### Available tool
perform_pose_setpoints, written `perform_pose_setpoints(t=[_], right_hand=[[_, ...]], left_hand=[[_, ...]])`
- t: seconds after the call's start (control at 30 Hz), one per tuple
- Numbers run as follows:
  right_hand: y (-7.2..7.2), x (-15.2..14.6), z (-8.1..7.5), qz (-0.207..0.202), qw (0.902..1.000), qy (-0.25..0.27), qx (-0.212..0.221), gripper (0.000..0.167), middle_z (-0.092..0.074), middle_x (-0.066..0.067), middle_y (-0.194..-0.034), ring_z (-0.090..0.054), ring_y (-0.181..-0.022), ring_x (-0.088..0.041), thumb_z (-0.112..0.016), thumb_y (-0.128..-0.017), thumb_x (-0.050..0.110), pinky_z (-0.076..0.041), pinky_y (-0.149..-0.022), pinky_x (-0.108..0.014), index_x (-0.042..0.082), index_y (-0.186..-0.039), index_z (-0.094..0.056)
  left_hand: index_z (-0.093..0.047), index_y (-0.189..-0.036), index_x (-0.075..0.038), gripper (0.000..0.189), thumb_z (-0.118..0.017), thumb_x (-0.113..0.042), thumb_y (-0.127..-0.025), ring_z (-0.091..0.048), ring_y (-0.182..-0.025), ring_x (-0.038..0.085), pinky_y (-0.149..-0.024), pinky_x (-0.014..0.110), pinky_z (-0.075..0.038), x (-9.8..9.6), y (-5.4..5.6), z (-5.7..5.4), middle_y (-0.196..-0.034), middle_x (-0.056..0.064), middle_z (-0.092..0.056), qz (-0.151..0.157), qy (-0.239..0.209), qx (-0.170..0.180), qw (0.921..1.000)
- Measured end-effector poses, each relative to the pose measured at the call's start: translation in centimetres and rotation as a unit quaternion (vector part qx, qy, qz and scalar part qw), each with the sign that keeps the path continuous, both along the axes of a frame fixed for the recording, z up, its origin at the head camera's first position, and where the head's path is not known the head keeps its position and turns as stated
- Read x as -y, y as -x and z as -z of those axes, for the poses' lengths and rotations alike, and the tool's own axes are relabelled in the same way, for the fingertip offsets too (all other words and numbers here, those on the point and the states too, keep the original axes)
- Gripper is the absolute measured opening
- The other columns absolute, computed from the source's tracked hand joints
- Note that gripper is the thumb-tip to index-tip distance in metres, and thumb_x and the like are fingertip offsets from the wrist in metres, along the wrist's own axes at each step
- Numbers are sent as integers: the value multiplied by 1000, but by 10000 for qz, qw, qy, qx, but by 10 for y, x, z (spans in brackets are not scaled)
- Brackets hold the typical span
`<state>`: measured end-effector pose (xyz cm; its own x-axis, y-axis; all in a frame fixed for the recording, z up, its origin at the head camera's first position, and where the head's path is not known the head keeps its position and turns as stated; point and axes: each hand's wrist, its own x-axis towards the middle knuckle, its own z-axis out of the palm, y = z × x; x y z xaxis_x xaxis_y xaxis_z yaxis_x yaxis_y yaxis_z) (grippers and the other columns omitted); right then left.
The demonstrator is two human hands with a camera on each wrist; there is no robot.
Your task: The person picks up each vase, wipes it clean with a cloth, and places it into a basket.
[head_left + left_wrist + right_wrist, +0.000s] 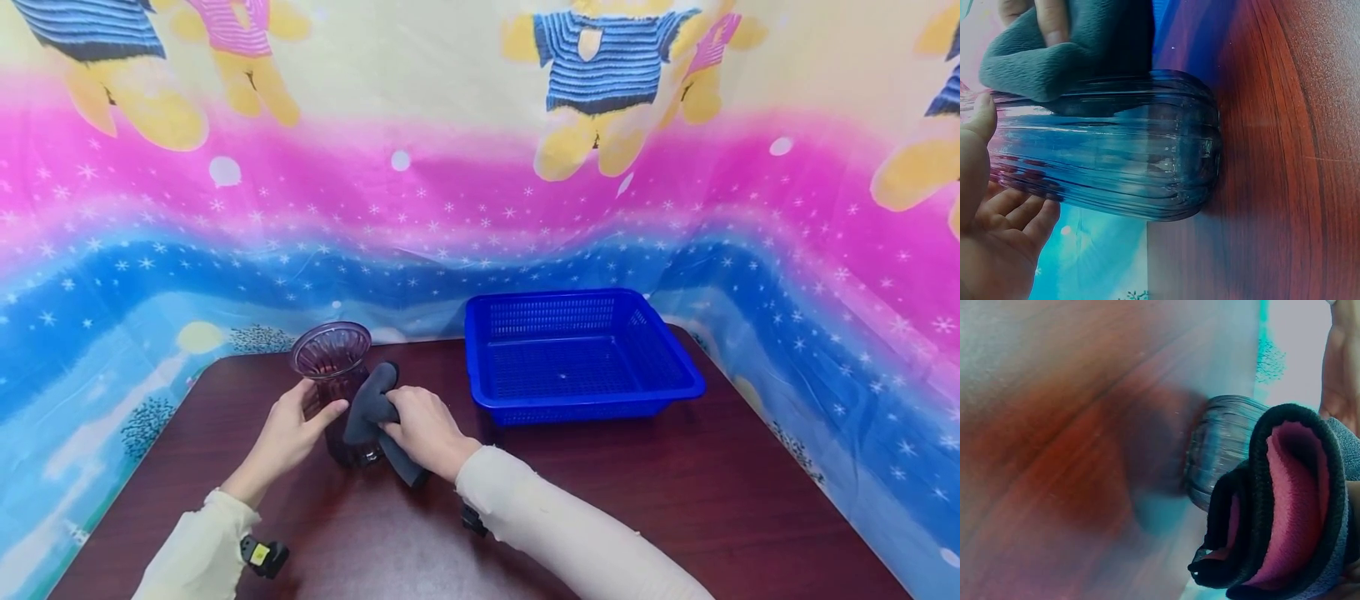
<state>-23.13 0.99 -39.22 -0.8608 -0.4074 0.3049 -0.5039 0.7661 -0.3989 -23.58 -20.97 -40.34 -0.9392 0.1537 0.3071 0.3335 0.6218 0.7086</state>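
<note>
A ribbed, purple-tinted glass vase (341, 393) with a flared rim stands at the left of the table, its base right at the tabletop. My left hand (294, 423) holds it from the left below the rim, thumb on the near side and fingers around the far side. In my right hand (429, 427) is a dark grey cloth (369, 408), bunched and held against the vase's right side. One end of the cloth hangs down toward the table. The right wrist view shows the folded cloth (1294, 506) with a pink inner face, covering part of the vase (1219, 447).
A blue plastic basket (517, 400) with perforated walls sits at the back right of the dark red wood-grain table (600, 500). Behind the table hangs a printed curtain (420, 200) with bears and snowflakes.
</note>
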Motion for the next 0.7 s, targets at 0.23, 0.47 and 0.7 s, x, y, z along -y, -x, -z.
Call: perform_pose_setpoints(t=[0.23, 0.47, 0.7], right_hand=[[0, -2, 12, 20, 9997, -227, -62, 12, -71, 1, -85, -65, -77, -13, -77, -90, 24, -55, -69, -26, 14, -94, -73], [0, -2, 24, 52, 9991, -372, 173, 11, -70, 1, -83, -63, -73, -12, -78, -89, 23, -52, -65, -25, 14, -91, -71], [1, -3, 38, 86, 9975, -642, 265, 11, -71, 1, -80, -61, -69, -10, -79, -86, 22, -49, -60, -25, 15, -86, -70]], left_hand=[[-45, -145, 6, 59, -66, -25, -99, -56, -130, 48, -103, 57, -49, 0, 0, 0, -139, 34, -57, 47, -82, -31, 10000], [-46, -144, 5, 58, -66, -25, -99, -57, -129, 48, -103, 57, -50, 0, 1, 0, -138, 34, -57, 42, -86, -71, 9999], [-47, -143, 6, 56, -66, -24, -99, -58, -128, 48, -102, 58, -51, 0, 1, 1, -135, 35, -59, 28, -79, -130, 9999]])
